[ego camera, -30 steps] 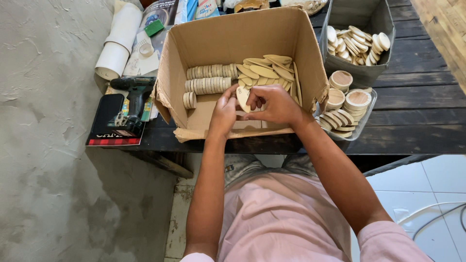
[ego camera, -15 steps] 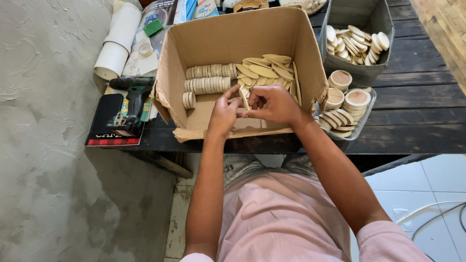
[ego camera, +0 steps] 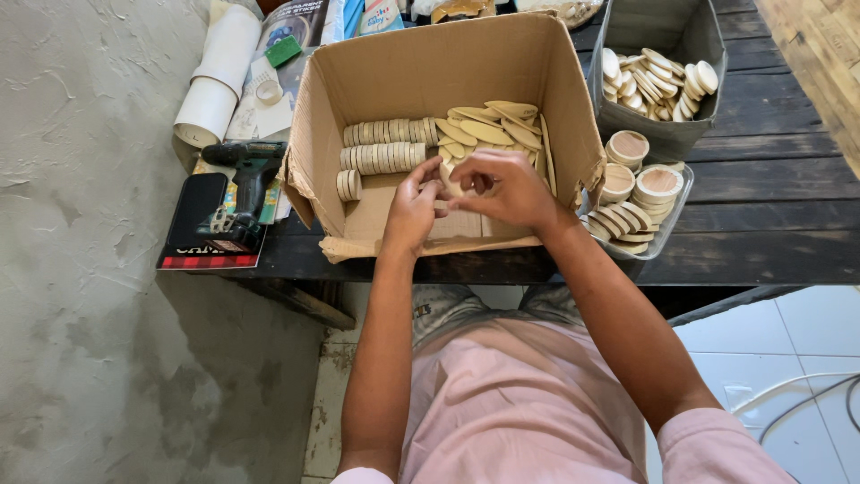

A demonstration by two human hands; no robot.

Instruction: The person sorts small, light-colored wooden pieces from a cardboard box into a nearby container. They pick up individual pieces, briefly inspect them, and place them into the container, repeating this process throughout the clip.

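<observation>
Your left hand (ego camera: 414, 204) and right hand (ego camera: 506, 186) meeting inside cardboard box (ego camera: 430, 67), fingers curling, both pinching small stack of wooden discs (ego camera: 451, 182); disc rows (ego camera: 385, 146) lying just beside.

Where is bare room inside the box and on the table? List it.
Free: box floor near the front wall, under the left hand and right hand; dark table right of the tray. Crowded: disc rows, oval pile, and the table's left end around the drill.
</observation>
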